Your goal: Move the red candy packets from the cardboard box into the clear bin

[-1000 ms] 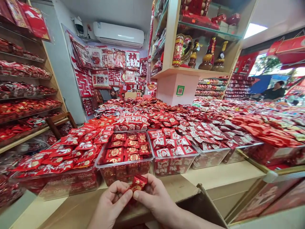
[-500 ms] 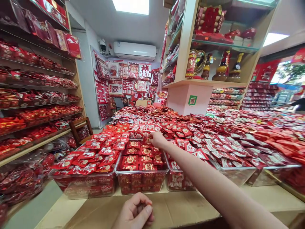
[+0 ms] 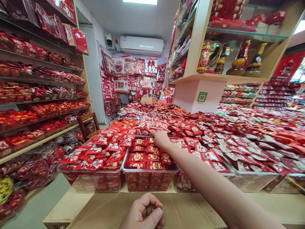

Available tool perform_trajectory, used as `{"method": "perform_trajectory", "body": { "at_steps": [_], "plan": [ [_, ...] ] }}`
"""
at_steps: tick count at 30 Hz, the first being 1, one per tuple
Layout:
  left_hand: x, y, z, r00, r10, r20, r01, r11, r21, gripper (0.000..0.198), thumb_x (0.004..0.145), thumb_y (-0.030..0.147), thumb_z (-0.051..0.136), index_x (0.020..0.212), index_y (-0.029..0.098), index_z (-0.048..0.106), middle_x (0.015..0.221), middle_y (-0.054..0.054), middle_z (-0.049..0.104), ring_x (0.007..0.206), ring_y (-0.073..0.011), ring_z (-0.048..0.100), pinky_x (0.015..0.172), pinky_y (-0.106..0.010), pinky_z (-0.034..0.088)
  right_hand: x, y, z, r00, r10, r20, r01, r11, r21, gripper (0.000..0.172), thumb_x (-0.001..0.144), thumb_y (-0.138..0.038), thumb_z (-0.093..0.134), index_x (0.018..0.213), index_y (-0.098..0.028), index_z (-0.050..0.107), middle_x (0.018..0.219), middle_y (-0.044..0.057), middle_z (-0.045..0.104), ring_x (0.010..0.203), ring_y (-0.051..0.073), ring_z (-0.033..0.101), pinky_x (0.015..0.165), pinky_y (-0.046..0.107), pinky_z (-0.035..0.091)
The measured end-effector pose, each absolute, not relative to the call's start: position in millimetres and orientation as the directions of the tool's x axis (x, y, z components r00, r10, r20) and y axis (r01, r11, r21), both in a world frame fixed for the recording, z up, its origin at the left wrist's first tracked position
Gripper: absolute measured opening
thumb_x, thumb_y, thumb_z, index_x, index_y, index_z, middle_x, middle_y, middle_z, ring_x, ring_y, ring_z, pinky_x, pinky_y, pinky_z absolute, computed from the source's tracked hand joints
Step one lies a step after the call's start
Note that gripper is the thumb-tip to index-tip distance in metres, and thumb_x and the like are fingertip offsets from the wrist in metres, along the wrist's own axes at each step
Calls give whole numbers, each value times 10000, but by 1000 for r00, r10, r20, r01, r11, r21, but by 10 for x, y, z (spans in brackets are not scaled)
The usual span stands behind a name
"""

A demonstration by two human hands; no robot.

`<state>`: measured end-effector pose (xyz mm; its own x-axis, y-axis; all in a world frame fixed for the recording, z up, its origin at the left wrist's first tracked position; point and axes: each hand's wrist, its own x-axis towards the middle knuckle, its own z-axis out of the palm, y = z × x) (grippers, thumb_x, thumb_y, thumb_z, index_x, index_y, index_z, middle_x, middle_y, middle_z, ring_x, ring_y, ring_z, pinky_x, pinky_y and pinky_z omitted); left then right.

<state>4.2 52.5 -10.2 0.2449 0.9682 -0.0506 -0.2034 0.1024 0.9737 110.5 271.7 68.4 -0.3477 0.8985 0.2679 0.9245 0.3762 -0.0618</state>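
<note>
My right hand reaches over a clear plastic bin to its far end. Its fingers are pinched together and point down at the rear packets; what is between them, if anything, is hidden. Small red packets with round gold double-happiness emblems fill this bin in rows. Close to me, above the cardboard at the counter's front, is my left hand. Its fingers are curled in, the thumb close to them, and nothing shows in its grasp.
A bin of red packets stands on the left, another bin on the right, partly behind my right forearm. More packets spread rightwards. Stocked shelves and a wooden chair are at left; a glass-shelved cabinet overhangs the counter.
My view has shifted, so the bins and shelves sit farther right in the picture. The right hand is still at the bin's far end. My left hand stays curled near the front.
</note>
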Motion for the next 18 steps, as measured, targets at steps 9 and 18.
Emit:
{"method": "perform_trajectory", "body": {
  "at_steps": [9,18],
  "plan": [
    [43,517,-96,231,973,-10,-183,54,982,344,607,473,682,692,160,567,532,31,579,512,-97,543,505,-212,402,1153,2551,843,-376,869,322,900,425,-97,204,811,-204,460,938,-133,603,1001,152,588,998,277,488,805,434,381],
    [-91,375,-166,285,957,45,133,-86,987,199,732,425,582,682,234,602,645,-20,623,642,-171,558,603,-270,429,1563,1000,958,-816,576,43,404,623,-670,196,727,-137,502,844,-188,650,776,-34,658,684,101,580,598,181,434]
  ]
}}
